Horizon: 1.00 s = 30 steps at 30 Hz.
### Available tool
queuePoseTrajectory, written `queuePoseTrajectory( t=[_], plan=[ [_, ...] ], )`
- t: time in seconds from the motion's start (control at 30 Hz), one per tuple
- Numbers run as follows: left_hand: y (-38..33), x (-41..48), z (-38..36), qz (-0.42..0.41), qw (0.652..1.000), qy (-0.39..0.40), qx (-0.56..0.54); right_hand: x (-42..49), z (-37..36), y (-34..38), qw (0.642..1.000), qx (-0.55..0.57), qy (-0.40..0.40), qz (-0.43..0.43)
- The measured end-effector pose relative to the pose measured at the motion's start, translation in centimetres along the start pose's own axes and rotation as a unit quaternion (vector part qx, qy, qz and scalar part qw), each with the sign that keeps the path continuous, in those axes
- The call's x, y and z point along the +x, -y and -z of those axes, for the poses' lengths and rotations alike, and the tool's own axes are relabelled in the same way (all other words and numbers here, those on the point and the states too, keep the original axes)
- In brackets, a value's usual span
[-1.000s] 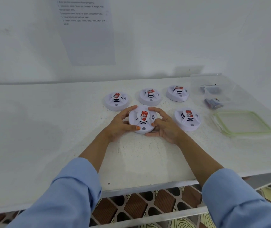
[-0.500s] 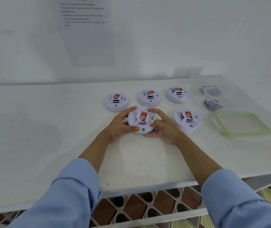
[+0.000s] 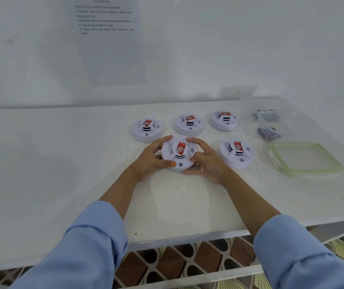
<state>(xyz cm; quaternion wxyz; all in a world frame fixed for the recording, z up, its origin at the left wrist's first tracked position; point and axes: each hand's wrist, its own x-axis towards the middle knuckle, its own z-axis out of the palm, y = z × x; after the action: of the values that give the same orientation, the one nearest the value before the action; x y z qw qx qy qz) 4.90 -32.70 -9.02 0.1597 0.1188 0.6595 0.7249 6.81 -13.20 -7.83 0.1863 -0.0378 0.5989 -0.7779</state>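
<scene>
A round white smoke detector (image 3: 179,153) with a red label on its raised centre sits near the middle of the white table (image 3: 41,174). My left hand (image 3: 150,160) grips its left rim, thumb on the front edge. My right hand (image 3: 206,161) grips its right rim, fingers curled over the top. The detector looks tilted up a little off the table.
Several more detectors of the same kind stand around it: a back row (image 3: 147,130) (image 3: 189,125) (image 3: 223,120) and one at the right (image 3: 236,153). Further right lie a clear box with batteries (image 3: 268,118), loose batteries (image 3: 269,133) and a green-rimmed lid (image 3: 304,157). A printed sheet (image 3: 108,38) hangs on the wall.
Both hands keep their hold on the central detector; it has tipped up slightly and my fingers have closed further over its rim.
</scene>
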Motion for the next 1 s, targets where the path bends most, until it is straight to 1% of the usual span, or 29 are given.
queuePoseTrajectory(
  t=[1.0],
  plan=[
    [0.05,0.18,0.15,0.013,1.000,0.000,0.010,-0.06,-0.08,0.11,1.000,0.011,-0.002,-0.006]
  ],
)
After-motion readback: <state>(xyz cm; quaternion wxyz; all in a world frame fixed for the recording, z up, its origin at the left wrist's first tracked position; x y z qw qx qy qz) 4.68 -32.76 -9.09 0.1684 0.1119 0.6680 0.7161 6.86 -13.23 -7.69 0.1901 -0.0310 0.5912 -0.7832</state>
